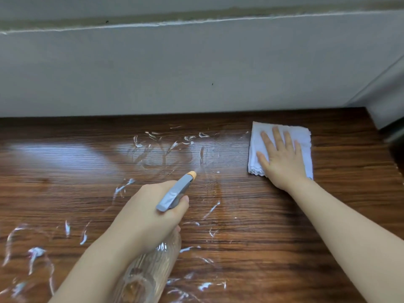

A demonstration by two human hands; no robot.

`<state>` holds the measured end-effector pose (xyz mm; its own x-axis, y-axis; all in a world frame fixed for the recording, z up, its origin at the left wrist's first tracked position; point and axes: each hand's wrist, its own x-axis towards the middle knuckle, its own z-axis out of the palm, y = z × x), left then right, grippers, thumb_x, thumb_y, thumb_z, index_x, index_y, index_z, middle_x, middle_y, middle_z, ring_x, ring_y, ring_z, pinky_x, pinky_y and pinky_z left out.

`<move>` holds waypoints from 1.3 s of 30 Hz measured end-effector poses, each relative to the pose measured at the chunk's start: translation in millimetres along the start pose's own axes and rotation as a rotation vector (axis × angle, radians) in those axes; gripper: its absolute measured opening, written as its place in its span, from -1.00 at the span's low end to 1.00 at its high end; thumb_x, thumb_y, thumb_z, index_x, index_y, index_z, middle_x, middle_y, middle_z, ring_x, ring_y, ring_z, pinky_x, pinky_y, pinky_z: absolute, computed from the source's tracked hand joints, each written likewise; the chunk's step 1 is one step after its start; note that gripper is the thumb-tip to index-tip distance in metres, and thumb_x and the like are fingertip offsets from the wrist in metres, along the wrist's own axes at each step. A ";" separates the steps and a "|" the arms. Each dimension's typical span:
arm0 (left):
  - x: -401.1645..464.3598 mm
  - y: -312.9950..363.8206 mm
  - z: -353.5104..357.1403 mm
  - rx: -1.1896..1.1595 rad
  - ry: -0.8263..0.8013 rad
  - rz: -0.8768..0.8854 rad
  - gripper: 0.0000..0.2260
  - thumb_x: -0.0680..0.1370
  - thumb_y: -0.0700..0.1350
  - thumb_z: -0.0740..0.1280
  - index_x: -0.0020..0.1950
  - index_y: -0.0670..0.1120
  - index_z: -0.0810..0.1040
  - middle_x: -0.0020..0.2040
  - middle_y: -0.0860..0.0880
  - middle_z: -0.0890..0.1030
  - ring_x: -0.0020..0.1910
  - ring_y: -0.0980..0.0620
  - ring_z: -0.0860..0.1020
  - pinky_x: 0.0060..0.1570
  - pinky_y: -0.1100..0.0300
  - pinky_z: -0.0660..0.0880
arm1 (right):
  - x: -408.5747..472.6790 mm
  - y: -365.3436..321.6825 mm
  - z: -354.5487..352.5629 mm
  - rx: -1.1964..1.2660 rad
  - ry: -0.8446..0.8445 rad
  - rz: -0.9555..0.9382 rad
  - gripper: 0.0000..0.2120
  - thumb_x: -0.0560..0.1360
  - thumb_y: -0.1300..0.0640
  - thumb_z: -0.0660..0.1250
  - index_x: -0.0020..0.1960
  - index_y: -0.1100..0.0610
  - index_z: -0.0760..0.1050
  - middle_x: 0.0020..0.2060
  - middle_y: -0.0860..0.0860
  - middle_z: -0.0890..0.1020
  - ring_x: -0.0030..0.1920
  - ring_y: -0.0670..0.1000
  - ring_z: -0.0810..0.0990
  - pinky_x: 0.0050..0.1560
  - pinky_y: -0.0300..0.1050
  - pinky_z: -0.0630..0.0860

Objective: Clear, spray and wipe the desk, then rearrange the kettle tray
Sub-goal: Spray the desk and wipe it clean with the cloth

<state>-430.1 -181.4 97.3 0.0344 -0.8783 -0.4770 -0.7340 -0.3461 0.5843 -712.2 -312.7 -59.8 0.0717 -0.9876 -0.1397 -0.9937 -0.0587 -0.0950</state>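
desk [251,215]: cloth [306,136] under right hand [282,158]

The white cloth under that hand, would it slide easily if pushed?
Probably yes. The white cloth lies flat on the smooth, wet-streaked desk, with the right hand spread flat on it. It looks soft and folded, so lifted it would likely flop.

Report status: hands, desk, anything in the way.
Left hand grips spray bottle, nozzle aimed across desk. Right hand flat on white cloth. Desk wet with streaks, nothing in the wiping path.
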 end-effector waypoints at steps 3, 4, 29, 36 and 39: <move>-5.1 2.9 3.4 -0.013 -0.009 0.020 -0.81 0.62 -0.02 0.27 -0.02 -0.16 0.48 -0.33 -0.04 0.53 -0.36 0.10 0.71 0.00 -0.12 0.51 | -39.6 9.2 6.6 -0.018 -0.020 0.005 -0.27 0.41 -0.30 -0.32 0.55 -0.12 -0.13 0.56 -0.01 -0.15 0.54 0.10 -0.19 0.47 0.11 -0.22; -5.8 3.9 4.5 -0.017 -0.008 0.026 -0.81 0.62 -0.02 0.27 0.02 -0.16 0.49 -0.31 -0.07 0.56 -0.36 0.11 0.71 0.01 -0.13 0.51 | -52.7 10.1 10.4 -0.024 -0.011 -0.006 -0.29 0.43 -0.29 -0.30 0.55 -0.11 -0.11 0.56 -0.01 -0.12 0.54 0.11 -0.17 0.46 0.11 -0.22; 16.3 -5.2 -10.9 -0.042 0.062 0.011 -0.84 0.61 -0.03 0.27 -0.11 -0.07 0.54 -0.28 -0.05 0.65 -0.36 0.09 0.69 -0.18 0.12 0.61 | 63.8 -35.1 1.6 0.024 0.056 -0.039 -0.35 0.47 -0.26 -0.16 0.54 -0.16 -0.08 0.56 -0.03 -0.09 0.54 0.10 -0.17 0.46 0.17 -0.22; 4.2 -2.9 -10.4 -0.094 0.029 -0.010 -0.80 0.61 -0.02 0.27 -0.03 -0.15 0.53 -0.18 -0.15 0.66 -0.38 0.11 0.70 0.00 -0.14 0.58 | 19.2 -17.3 0.5 -0.013 -0.006 -0.046 -0.31 0.44 -0.28 -0.24 0.55 -0.13 -0.10 0.56 -0.04 -0.13 0.54 0.10 -0.18 0.46 0.13 -0.23; -0.2 -1.5 -11.3 -0.101 0.031 -0.020 -0.78 0.61 -0.03 0.27 0.00 -0.19 0.52 -0.19 -0.21 0.65 -0.38 0.11 0.70 0.02 -0.16 0.57 | -17.5 -20.3 10.6 -0.025 0.008 -0.113 -0.30 0.44 -0.29 -0.26 0.55 -0.11 -0.06 0.56 -0.02 -0.07 0.54 0.11 -0.13 0.46 0.12 -0.22</move>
<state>-421.3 -184.4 104.0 0.0706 -0.8798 -0.4700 -0.6608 -0.3942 0.6387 -692.4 -292.7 -65.8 0.1827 -0.9756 -0.1215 -0.9812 -0.1732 -0.0848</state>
